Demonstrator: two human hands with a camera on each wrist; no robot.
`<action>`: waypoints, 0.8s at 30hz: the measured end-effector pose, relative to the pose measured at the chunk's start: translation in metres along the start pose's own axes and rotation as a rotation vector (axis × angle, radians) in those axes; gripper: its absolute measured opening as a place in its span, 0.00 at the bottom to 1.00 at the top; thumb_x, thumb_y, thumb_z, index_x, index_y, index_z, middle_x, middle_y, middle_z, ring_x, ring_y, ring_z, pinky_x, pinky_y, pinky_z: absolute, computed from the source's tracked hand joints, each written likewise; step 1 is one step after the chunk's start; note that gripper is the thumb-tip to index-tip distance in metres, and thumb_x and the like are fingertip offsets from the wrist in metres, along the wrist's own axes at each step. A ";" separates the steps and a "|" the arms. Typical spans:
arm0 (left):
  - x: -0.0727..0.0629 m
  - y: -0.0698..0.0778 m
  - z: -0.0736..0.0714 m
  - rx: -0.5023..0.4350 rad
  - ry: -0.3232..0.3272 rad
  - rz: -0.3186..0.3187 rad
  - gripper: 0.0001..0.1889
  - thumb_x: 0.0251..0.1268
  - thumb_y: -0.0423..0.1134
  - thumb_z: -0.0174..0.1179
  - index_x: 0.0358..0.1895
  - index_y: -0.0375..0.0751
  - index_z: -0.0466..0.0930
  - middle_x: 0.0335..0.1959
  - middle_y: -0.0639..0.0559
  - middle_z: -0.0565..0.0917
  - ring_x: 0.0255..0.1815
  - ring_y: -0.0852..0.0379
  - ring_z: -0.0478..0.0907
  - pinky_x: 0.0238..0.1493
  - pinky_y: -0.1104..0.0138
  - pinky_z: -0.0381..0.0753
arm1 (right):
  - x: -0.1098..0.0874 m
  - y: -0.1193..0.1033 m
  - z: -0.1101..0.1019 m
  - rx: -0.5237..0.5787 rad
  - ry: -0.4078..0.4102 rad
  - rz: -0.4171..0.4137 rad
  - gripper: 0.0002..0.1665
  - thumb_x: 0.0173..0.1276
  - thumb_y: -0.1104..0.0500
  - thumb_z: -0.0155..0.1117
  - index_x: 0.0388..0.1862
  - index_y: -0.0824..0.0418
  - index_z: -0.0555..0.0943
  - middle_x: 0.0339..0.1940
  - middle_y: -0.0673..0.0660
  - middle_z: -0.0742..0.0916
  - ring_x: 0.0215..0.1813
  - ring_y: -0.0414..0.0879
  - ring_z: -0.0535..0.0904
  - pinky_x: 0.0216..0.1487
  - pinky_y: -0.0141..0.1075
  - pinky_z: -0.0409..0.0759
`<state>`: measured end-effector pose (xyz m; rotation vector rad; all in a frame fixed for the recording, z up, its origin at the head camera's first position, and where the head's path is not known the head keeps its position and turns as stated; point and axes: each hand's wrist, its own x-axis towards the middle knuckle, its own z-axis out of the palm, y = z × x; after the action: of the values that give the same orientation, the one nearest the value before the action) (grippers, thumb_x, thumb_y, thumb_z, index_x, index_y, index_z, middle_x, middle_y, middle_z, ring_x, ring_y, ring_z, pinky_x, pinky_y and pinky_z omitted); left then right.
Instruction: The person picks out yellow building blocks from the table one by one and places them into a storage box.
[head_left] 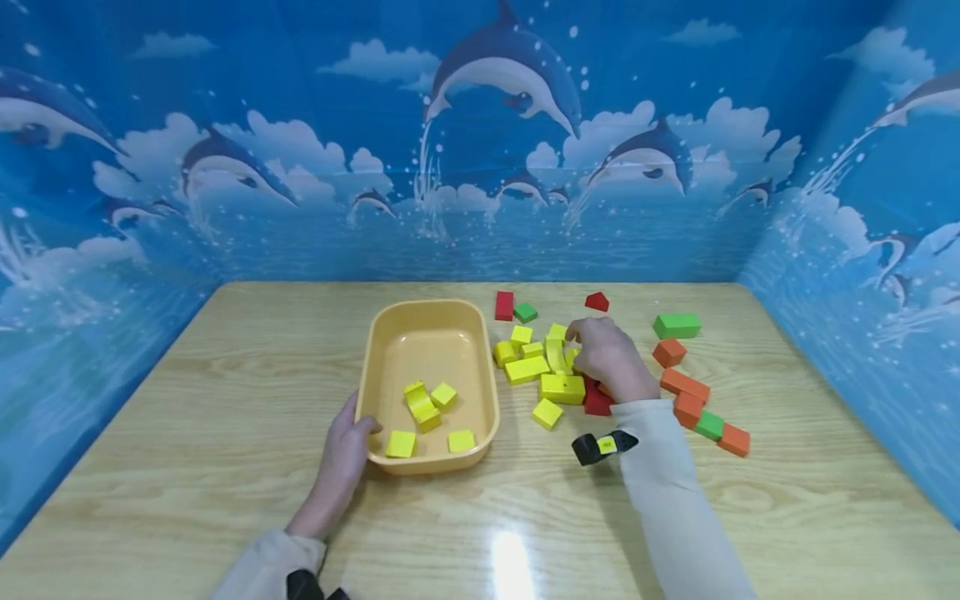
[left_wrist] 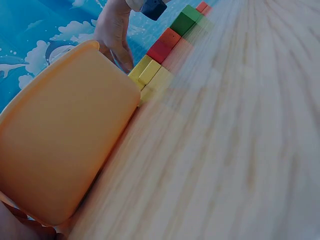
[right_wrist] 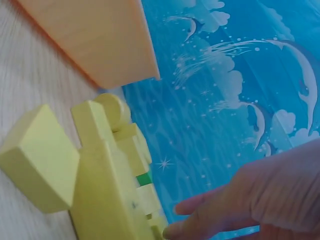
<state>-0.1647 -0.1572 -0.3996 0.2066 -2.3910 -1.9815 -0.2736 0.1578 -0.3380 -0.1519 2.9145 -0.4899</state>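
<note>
My left hand (head_left: 347, 442) grips the near-left rim of a tan plastic bin (head_left: 487, 417), thumb over the edge. Several yellow blocks (head_left: 401, 444) lie inside, including an arched one (head_left: 422, 406). To the right of the bin, my right hand (head_left: 603, 354) reaches down over a loose pile of yellow blocks (head_left: 527, 369). Its fingertips are close to a curved yellow block (head_left: 555, 356); in the right wrist view the fingers (right_wrist: 200, 220) show nothing between them. A red block (head_left: 597, 398) is partly hidden under this hand.
Behind the pile lie red blocks (head_left: 504, 306) and a small green block (head_left: 526, 312). Orange blocks (head_left: 685, 385) and green blocks (head_left: 677, 325) are scattered on the right. A dolphin-print backdrop (head_left: 480, 208) encloses the wooden table (head_left: 247, 400) at the back and sides.
</note>
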 end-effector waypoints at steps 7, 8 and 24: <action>-0.001 0.001 -0.002 -0.015 0.010 0.019 0.37 0.55 0.25 0.42 0.73 0.24 0.47 0.73 0.27 0.54 0.73 0.35 0.51 0.72 0.48 0.50 | 0.002 -0.002 0.011 -0.161 0.064 -0.030 0.20 0.59 0.71 0.62 0.52 0.67 0.82 0.49 0.65 0.84 0.49 0.60 0.76 0.53 0.59 0.73; 0.000 0.000 -0.001 -0.012 0.012 0.025 0.37 0.55 0.25 0.42 0.73 0.24 0.47 0.72 0.27 0.54 0.73 0.34 0.52 0.72 0.48 0.50 | 0.002 -0.002 0.013 -0.193 0.079 -0.046 0.17 0.59 0.71 0.62 0.49 0.67 0.83 0.46 0.64 0.85 0.48 0.60 0.76 0.54 0.60 0.72; -0.002 0.000 -0.001 0.008 0.020 0.014 0.38 0.55 0.27 0.42 0.74 0.25 0.48 0.73 0.29 0.54 0.74 0.35 0.51 0.73 0.48 0.49 | -0.024 -0.070 -0.005 -0.186 0.098 -0.398 0.23 0.60 0.61 0.70 0.56 0.64 0.81 0.50 0.58 0.84 0.48 0.50 0.79 0.46 0.43 0.82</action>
<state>-0.1630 -0.1581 -0.3989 0.2088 -2.3824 -1.9547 -0.2465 0.0964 -0.3056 -0.7633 3.0265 -0.2847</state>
